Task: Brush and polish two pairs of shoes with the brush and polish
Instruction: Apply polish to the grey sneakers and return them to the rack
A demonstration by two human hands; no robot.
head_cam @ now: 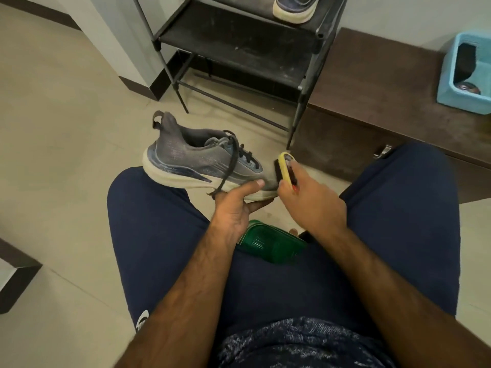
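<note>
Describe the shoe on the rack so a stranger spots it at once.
Find the black shoe rack against the wall. On the higher shelf, right end, sits a grey-blue sneaker with a pale sole. Unlike its twin, nobody holds it.

This looks like the entrance area of a home: a pale tiled floor (pixel 66 128) with dark skirting (pixel 138 87) along plain walls, a black metal-framed shoe rack (pixel 239 49) with a sneaker (pixel 295 9) on its upper shelf, and just beside the rack a low brown cabinet (pixel 372 102) carrying a light blue plastic basket (pixel 449 75) near its far right edge
</note>
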